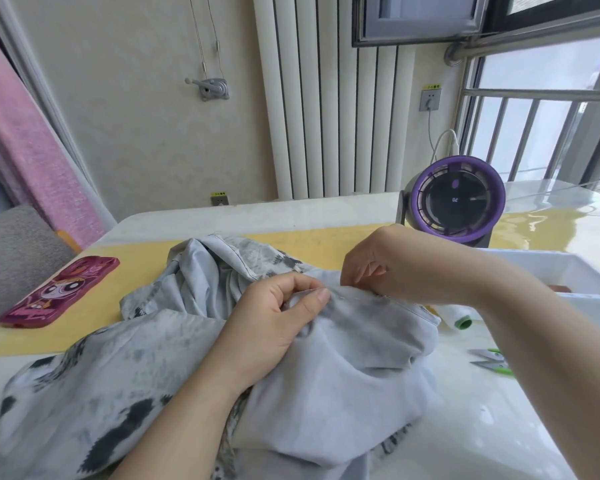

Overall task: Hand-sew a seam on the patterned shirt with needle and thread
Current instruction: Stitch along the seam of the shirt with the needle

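1. The table (94, 320) is glossy, with a yellow band across it and white on the near right. Its far edge runs along the wall beneath a white radiator (326, 98), and a barred window (534, 133) stands to the right.
2. The patterned shirt (343, 368) lies crumpled at the table's middle and runs out of view at the near side.
3. The left hand (278, 320) pinches a raised fold of the shirt between thumb and fingers.
4. The right hand (378, 268) curls down onto the same seam just beside it, fingertips nipping the cloth. I cannot tell what else they hold.
5. A pink-cased phone (59, 292) lies near the left edge, well apart from the shirt.
6. On the right are a purple fan (456, 199), a white tray (568, 271), a thread spool (456, 317) just beside the shirt, and green-handled snips (492, 360).
7. Bare white surface stretches near-right, below the snips.
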The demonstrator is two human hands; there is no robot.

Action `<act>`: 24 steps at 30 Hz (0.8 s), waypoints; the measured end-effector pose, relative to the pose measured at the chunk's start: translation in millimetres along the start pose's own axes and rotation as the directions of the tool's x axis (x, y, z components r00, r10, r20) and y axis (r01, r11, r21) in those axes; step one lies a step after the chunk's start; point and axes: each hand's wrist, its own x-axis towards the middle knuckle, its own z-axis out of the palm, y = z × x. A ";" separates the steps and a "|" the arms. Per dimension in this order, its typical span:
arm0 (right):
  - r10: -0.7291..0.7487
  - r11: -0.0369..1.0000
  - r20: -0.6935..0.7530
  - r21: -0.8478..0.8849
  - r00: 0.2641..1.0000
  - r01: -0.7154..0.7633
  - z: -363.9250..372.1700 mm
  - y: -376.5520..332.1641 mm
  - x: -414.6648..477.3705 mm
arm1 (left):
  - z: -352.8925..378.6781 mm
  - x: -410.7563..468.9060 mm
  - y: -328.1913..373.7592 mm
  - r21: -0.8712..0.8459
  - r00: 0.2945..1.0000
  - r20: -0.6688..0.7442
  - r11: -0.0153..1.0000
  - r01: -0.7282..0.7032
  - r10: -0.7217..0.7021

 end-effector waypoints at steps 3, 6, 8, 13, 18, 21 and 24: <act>0.006 1.000 -0.004 0.014 1.000 -0.006 -0.7 0.4 -0.3 | -0.2 -0.6 0.4 -0.010 1.000 0.007 1.000 -0.002 0.002; 0.007 1.000 -0.010 0.030 1.000 -0.006 -1.0 -0.4 -1.4 | 0.2 -1.2 0.4 -0.011 1.000 0.012 1.000 -0.007 0.007; -0.007 0.999 -0.018 0.038 1.000 0.008 -0.2 -1.9 -1.3 | 0.5 -1.1 -0.3 -0.023 1.000 0.013 1.000 -0.006 0.007; -0.056 0.991 -0.083 0.114 0.995 0.065 0.5 -5.6 -1.6 | 0.7 -0.7 0.2 -0.095 1.000 0.011 0.995 -0.005 0.006; -0.115 0.922 -0.158 0.351 0.981 0.164 -1.0 -10.8 -2.6 | 1.3 0.9 -3.6 -0.246 0.999 -0.041 0.969 0.012 -0.023; -0.154 0.917 -0.146 0.348 0.977 0.197 6.3 -12.9 0.2 | 0.9 3.2 -5.1 -0.333 0.996 -0.072 0.942 0.031 -0.059; -0.180 0.920 -0.232 0.306 0.956 0.247 18.0 -13.9 7.8 | 0.9 3.4 -6.0 -0.353 0.995 -0.078 0.935 0.037 -0.069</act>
